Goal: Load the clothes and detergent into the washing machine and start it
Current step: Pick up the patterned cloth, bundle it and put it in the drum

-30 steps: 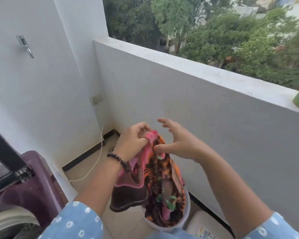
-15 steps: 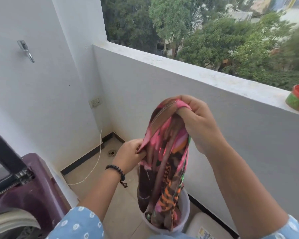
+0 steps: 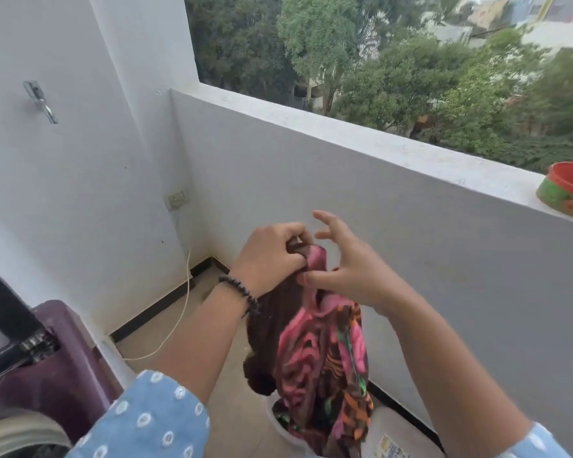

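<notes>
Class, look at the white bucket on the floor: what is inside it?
The lower end of the patterned cloth hangs into the white bucket, filling its mouth. Anything beneath that cloth is covered and cannot be seen.

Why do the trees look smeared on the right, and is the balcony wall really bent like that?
Head view: the trees at the upper right are streaked by motion blur, while the left hand, the right hand and the patterned garment stay fairly sharp. The parapet ledge slants and the walls lean, which looks like wide-angle distortion. Light is soft daylight, with no hard shadows or glare.
</notes>
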{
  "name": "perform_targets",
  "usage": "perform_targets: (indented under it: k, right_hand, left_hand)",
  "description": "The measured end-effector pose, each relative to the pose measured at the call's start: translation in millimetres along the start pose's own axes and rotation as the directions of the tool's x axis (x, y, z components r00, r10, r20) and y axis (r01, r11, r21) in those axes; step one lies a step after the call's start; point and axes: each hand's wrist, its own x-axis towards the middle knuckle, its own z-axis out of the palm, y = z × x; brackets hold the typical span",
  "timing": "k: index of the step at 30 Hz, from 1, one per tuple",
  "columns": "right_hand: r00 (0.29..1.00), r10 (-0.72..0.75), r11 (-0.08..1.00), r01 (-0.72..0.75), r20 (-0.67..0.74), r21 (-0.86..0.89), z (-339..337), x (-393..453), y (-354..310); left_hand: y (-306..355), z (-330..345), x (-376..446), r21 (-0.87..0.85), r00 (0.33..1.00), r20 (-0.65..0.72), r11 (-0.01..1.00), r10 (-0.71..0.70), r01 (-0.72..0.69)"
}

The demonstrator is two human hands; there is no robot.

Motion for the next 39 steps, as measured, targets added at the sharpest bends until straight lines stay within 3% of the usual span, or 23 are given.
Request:
perform_targets:
  k: [3, 6, 12, 15, 19, 23, 24, 27, 29, 31, 35, 39]
  right_hand:
    - [0.998, -0.006, 0.996, 0.013, -0.069, 0.09, 21, 6, 11]
    - [0.987, 0.03, 0.979, 0.003, -0.157, 0.206, 18, 8, 15]
    - [0.976, -0.025, 0.903, 0.114, -0.216, 0.414, -5, 6, -7]
    - [0.972, -0.055, 0.881, 0.154, -0.227, 0.447, -14, 4, -11]
    - [0.964, -0.033, 0.862, 0.161, -0.263, 0.481, -23, 1, -8]
    - [0.967, 0.03, 0.922, 0.071, -0.253, 0.38, -20, 4, 16]
    - [0.983, 0.029, 0.936, 0.037, -0.181, 0.349, -17, 3, 19]
    - [0.996, -0.043, 0.977, 0.026, 0.078, 0.211, 1, -2, 21]
    - [0.995, -0.089, 0.981, 0.079, 0.051, 0.18, 13, -3, 18]
    - [0.99, -0.131, 0.974, 0.138, -0.052, 0.179, 13, 0, 15]
    - [0.983, -0.136, 0.984, 0.149, -0.126, 0.096, -5, 4, 10]
    - [0.957, -0.189, 0.972, 0.214, -0.218, 0.095, -19, 2, -1]
  left_hand:
    - [19, -4, 1, -0.125, 0.997, 0.034, 0.99, 0.064, -0.059]
    - [12, -9, -6, -0.421, 0.982, 0.189, 0.905, 0.026, 0.056]
    - [-29, 15, -23, -0.372, 0.88, 0.459, 0.873, -0.123, 0.316]
    - [-44, 29, -27, -0.394, 0.894, 0.412, 0.85, -0.175, 0.349]
    - [-46, 23, -28, -0.615, 0.923, 0.332, 0.697, -0.196, 0.369]
    - [-34, 14, -23, -0.8, 0.962, 0.184, 0.539, -0.201, 0.265]
    - [-28, 13, -21, -0.792, 0.972, 0.137, 0.569, -0.189, 0.222]
    - [-12, 13, -14, -0.572, 0.999, 0.032, 0.819, -0.036, 0.048]
    - [-5, 14, -11, -0.435, 0.998, -0.038, 0.898, 0.044, -0.056]
    - [-2, 15, -11, -0.486, 0.996, -0.085, 0.873, 0.013, -0.053]
    - [-9, 20, -17, -0.725, 0.998, 0.05, 0.686, -0.028, 0.055]
    - [-24, 46, -28, -0.674, 0.97, 0.234, 0.709, -0.063, 0.209]
